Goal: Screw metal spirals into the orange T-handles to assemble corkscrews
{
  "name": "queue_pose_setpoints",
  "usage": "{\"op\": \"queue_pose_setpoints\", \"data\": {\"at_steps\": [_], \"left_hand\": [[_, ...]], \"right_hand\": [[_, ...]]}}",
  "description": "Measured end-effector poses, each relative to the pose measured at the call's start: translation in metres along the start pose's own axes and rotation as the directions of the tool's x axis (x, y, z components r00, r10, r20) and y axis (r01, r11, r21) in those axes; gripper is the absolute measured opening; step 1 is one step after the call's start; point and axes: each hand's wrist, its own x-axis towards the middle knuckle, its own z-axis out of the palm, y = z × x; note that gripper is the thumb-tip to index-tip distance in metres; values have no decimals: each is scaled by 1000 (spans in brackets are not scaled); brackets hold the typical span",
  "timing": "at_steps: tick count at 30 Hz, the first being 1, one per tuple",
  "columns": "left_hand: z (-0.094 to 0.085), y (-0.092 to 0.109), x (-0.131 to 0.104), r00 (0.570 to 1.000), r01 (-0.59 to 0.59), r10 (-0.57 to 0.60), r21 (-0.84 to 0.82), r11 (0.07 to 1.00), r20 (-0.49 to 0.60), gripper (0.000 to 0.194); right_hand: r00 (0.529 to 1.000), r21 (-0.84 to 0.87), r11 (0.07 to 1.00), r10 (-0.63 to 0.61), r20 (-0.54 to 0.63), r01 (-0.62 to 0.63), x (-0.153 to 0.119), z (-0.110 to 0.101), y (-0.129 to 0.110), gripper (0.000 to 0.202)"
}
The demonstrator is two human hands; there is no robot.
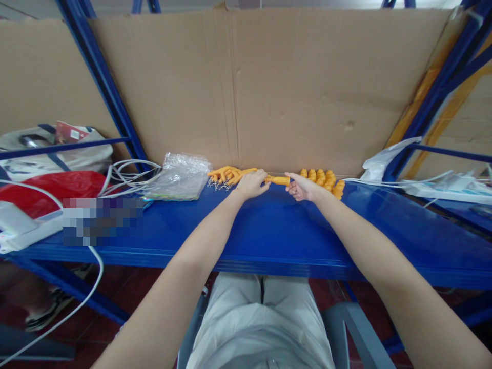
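Between my hands lies an orange rod-like piece (279, 180), level, near the back of the blue table (284, 230). My right hand (300, 187) is closed on its right end, thumb at the top. Fingers of my left hand (251, 185) are bent over the left end, which they partly hide. Left of that hand sits a pile of orange pieces (226, 175) with thin metal hooks or wires at the front. Several orange knobbed pieces (321, 178) stand in rows behind my right hand and wrist.
Clear plastic bags (182, 177) lie left of the orange pile. White cables (128, 177), a red bag (77, 192) and a power strip (31, 230) fill the left end. A cardboard wall (292, 92) closes the back; blue posts (103, 87) rise at both sides.
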Motion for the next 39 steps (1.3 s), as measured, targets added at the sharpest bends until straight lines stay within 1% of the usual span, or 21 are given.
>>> {"op": "queue_pose_setpoints", "data": {"at_steps": [2, 6, 7, 9, 12, 16, 22, 28, 39], "left_hand": [[0, 0, -1, 1000, 7, -8, 21, 1000, 16, 24], [-1, -1, -2, 999, 31, -32, 35, 999, 44, 28], [-1, -1, -2, 998, 34, -35, 31, 999, 44, 28], [-1, -1, -2, 999, 34, -34, 20, 999, 38, 28], [-3, 0, -1, 999, 35, -36, 7, 999, 42, 27], [-4, 1, -1, 997, 48, -48, 8, 999, 60, 28], [-4, 0, -1, 998, 36, -36, -8, 999, 44, 26], [-8, 2, -1, 996, 45, -46, 13, 999, 74, 28], [-3, 0, -1, 999, 20, -21, 6, 1000, 29, 25]], "right_hand": [[999, 6, 999, -48, -14, 48, 0, 0, 0, 48], [974, -13, 974, -226, 26, 226, 0, -3, 2, 19], [965, -32, 965, -258, 39, 259, 0, -4, 3, 15], [954, -67, 952, -297, 46, 300, 2, -6, 5, 14], [944, -91, 940, -326, 42, 329, 4, -8, 7, 18], [940, -100, 935, -341, 26, 342, 5, -8, 7, 21], [940, -130, 931, -342, 17, 341, 3, -6, 6, 28], [942, -126, 935, -334, 2, 332, -1, -3, 4, 30], [956, -93, 951, -294, 14, 294, 4, -4, 4, 32]]}}
